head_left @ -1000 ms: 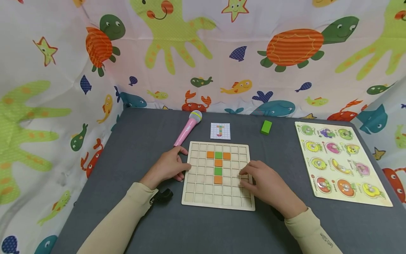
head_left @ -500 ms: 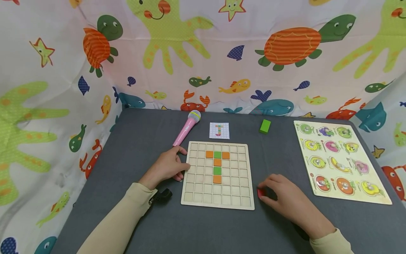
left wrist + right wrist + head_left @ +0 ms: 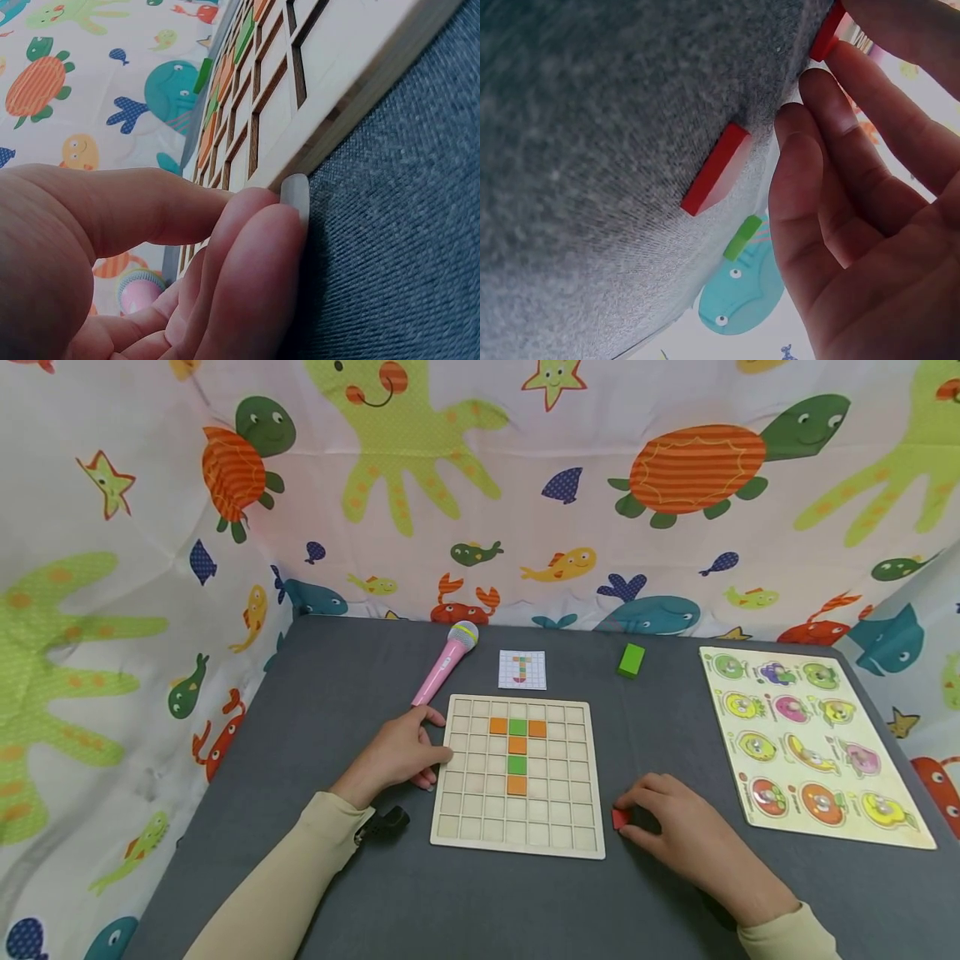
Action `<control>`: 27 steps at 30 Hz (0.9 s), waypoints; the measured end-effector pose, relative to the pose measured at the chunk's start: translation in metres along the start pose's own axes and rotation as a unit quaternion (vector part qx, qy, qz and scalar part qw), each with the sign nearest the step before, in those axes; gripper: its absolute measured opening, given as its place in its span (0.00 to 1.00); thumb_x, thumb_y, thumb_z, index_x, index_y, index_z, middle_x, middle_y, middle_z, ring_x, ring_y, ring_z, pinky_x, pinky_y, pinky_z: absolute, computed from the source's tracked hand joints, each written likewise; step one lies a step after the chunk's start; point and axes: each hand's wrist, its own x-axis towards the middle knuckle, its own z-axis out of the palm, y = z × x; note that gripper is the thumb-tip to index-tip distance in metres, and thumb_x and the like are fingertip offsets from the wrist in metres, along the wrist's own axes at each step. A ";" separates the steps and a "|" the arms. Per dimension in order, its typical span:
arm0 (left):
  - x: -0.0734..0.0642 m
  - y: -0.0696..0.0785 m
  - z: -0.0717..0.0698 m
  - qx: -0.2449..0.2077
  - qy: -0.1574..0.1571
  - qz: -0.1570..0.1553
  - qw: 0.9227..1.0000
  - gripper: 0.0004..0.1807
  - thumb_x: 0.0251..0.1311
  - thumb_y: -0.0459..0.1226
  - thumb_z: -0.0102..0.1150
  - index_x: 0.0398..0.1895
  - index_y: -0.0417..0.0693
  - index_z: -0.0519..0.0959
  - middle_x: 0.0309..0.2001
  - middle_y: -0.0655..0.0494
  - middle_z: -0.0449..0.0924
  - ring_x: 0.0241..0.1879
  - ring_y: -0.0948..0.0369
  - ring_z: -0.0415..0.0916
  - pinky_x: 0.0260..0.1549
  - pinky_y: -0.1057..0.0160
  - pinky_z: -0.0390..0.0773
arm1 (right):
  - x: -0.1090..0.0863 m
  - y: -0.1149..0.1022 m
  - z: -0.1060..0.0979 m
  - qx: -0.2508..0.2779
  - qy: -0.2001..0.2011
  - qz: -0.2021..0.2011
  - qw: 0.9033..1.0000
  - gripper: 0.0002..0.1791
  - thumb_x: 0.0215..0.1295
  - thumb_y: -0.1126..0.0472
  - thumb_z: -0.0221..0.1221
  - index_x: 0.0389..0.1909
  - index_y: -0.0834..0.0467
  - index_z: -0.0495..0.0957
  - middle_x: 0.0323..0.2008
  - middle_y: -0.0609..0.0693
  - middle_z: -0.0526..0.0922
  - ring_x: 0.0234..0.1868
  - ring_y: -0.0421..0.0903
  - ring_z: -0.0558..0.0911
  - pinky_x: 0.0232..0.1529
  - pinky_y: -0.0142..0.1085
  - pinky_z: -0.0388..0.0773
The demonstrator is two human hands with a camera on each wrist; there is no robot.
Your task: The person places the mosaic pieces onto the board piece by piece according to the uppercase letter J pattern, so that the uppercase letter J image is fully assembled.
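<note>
A wooden grid board (image 3: 558, 814) lies flat on the table, with several orange and green square tiles (image 3: 517, 745) set in its cells in a T-like pattern. At its left edge, my left hand (image 3: 397, 747) holds the rim with the thumb and bent fingers; the left wrist view shows fingertips against the board's side. Right of the board, my right hand (image 3: 663, 818) pinches a small red tile (image 3: 619, 819) between thumb and forefinger, at the cloth. The right wrist view shows another red tile (image 3: 716, 171) lying on the cloth near that hand; in the head view the hand hides it.
Behind the board lies a pattern card (image 3: 522, 670), with a pink toy microphone (image 3: 442, 668) to its left. A green block (image 3: 631, 660) stands farther right. A fruit puzzle board (image 3: 813, 747) covers the table's right side. A printed cloth curtain (image 3: 480, 485) surrounds the back.
My right hand has moved from the board's right side down and right onto the cloth, where it now pinches a red tile. The left hand stays at the board's edge.
</note>
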 end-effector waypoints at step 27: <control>-0.003 0.002 -0.001 0.004 0.001 -0.006 1.000 0.28 0.62 0.38 0.75 0.64 0.52 0.74 0.30 0.47 0.83 0.19 0.55 0.85 0.20 0.62 0.87 | 0.028 -0.022 -0.005 0.004 0.021 -0.035 0.999 0.10 0.60 0.53 0.80 0.39 0.45 0.88 0.39 0.38 0.83 0.43 0.38 0.78 0.46 0.41 0.86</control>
